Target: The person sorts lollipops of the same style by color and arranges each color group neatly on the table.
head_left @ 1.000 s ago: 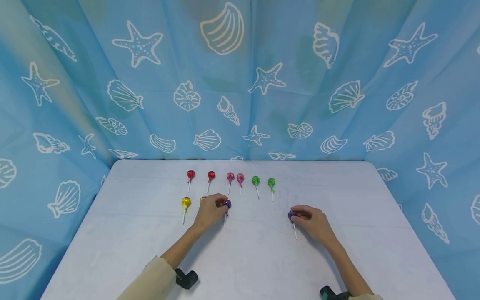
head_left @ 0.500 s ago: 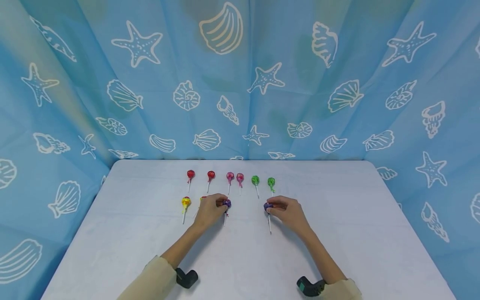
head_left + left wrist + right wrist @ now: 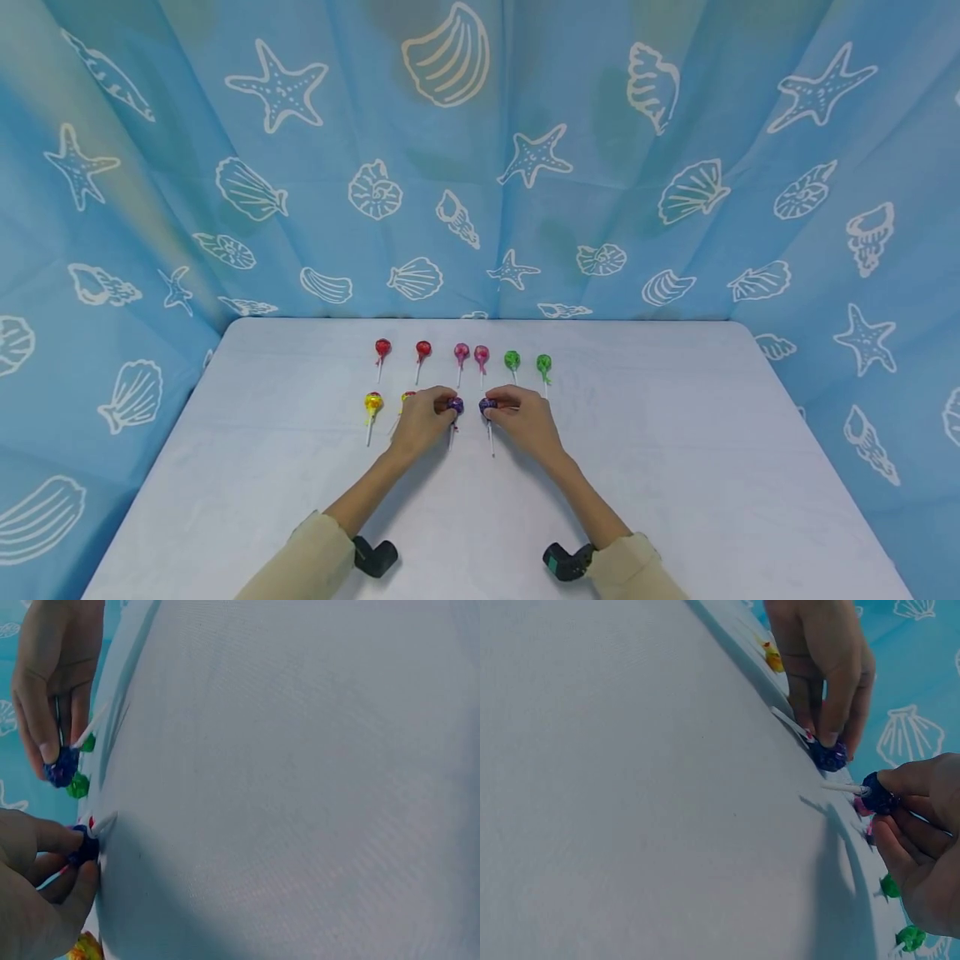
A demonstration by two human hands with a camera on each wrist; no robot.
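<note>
Two purple-wrapped lollipops are held side by side near the middle of the table. My left hand (image 3: 422, 425) pinches one purple lollipop (image 3: 455, 406) by its head, its white stick pointing toward me. Just to the right, my right hand (image 3: 527, 421) pinches the other purple lollipop (image 3: 488, 406) between thumb and fingers. In the right wrist view that second lollipop (image 3: 880, 793) is off the cloth, with a shadow below its stick. A yellow lollipop (image 3: 372, 403) lies left of my left hand; another yellow one (image 3: 407, 396) is mostly hidden behind that hand.
Along the back lie two red lollipops (image 3: 383, 347), two pink lollipops (image 3: 461, 352) and two green lollipops (image 3: 512, 360), sticks toward me. A white cloth covers the table (image 3: 712, 433). Behind it hangs a blue curtain (image 3: 480, 208) with shell prints.
My right hand has carried its purple lollipop leftward, from the right side of the table to close beside the left hand's one. The left hand has stayed in place.
</note>
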